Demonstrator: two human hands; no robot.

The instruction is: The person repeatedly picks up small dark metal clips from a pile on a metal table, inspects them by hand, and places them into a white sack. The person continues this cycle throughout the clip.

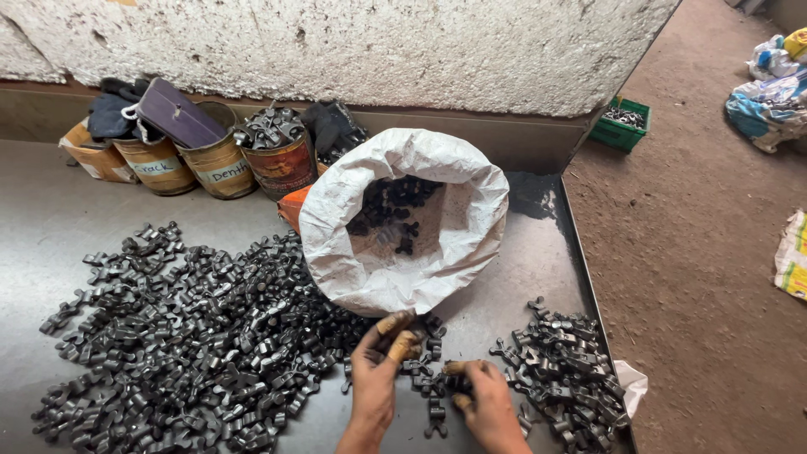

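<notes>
Both hands are reaching in from the bottom edge over the grey metal surface (521, 269), forearms angling up and slightly toward each other. The left hand (376, 370) is lying palm-down with its fingers curled, its taped fingertips (402, 345) pinching into a small cluster of dark metal parts (424, 370) just below the white sack (403, 223). The right hand (486, 402) is bending close beside it, fingers folded over a few of the same parts; whether it is actually gripping one I cannot tell. A large heap of the parts (193, 336) is spreading to the left, a smaller pile (559, 361) to the right. Several tins (220, 164) are standing along the wall behind.
</notes>
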